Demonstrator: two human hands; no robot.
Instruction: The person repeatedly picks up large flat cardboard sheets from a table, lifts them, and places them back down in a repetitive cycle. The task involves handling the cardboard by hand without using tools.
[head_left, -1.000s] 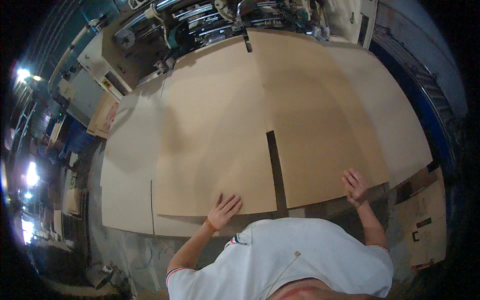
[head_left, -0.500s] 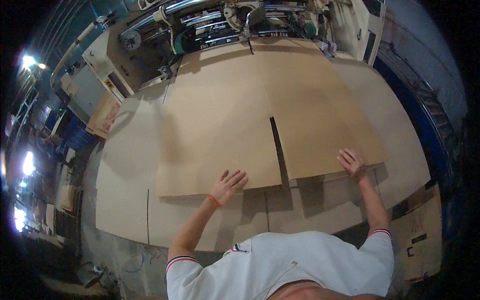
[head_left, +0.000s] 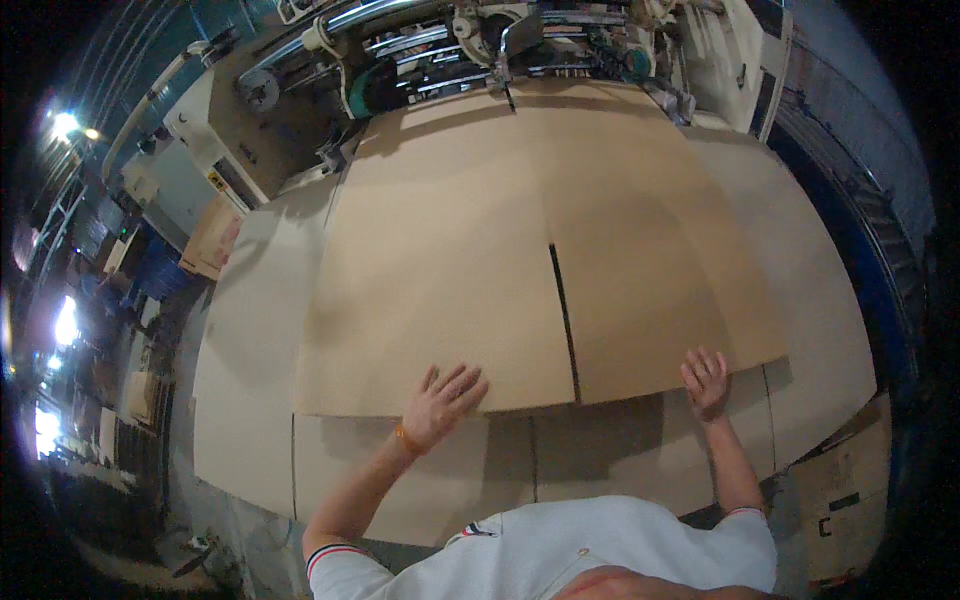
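Note:
A large brown cardboard sheet stretches from the machine's rollers down to just before me, split by a narrow dark slit near its middle. Flat on its near left edge rests my left hand, fingers extended and an orange band at the wrist. My right hand is at the near right edge with its fingers stretched out over the cardboard. Neither hand is closed around anything. Under this sheet lies a wider layer of paler cardboard, which shows on both sides and along the front, with dark slits in it.
A machine with metal rollers stands at the far side, flanked by cream housings. On the right runs a dark blue rail. Cardboard pieces stand low at the right, and another leans at the left.
The sheet's near edge is now closer to me and lies more even. Its slit has narrowed. Both hands have come nearer to my body with the edge.

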